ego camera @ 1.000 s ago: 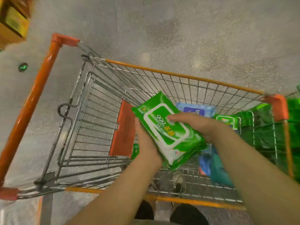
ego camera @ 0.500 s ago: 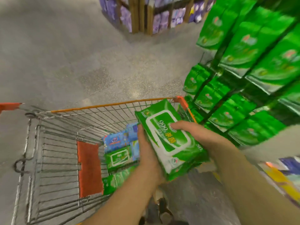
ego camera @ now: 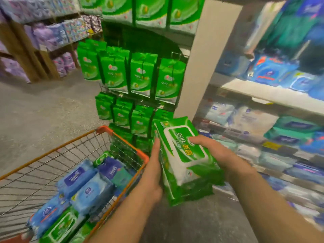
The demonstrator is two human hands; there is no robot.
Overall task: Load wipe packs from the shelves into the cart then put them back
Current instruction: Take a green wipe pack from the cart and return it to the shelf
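Note:
I hold a stack of green wipe packs (ego camera: 184, 165) with both hands, out past the cart's right rim. My left hand (ego camera: 152, 174) presses flat against the stack's left side. My right hand (ego camera: 215, 153) grips it from the right, thumb on the white lid of the top pack. The wire cart (ego camera: 122, 139) with orange rims stands at lower left, holding several blue wipe packs (ego camera: 91, 190) and green wipe packs (ego camera: 61, 227). The shelves (ego camera: 266, 92) at right carry blue and teal packs.
A rack of hanging green packs (ego camera: 140, 76) stands straight ahead, beside a white post (ego camera: 201, 67). Wooden shelving with purple packs (ego camera: 52, 35) lines the far left. Grey floor (ego camera: 43, 111) stretches between them.
My view has swung up and to the right, from the cart basket to the shelves. The green stack has come out of the cart and past its right rim, still held by both hands.

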